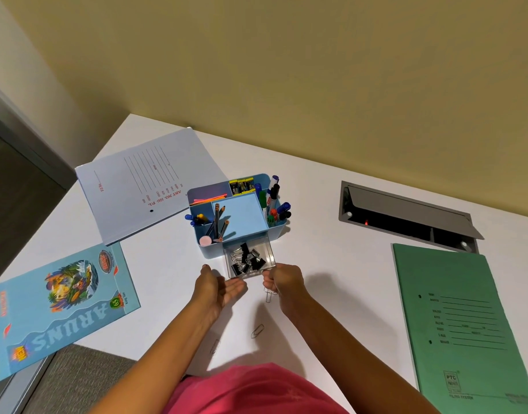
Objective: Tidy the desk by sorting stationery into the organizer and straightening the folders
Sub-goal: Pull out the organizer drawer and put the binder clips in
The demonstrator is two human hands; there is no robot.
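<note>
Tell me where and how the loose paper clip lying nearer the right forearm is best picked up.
Probably from straight above, pinching the paper clip across its two long sides. It is thin wire lying flat on the desk, so no side offers an edge to get under; a fingertip may need to tip one rounded end up first.
</note>
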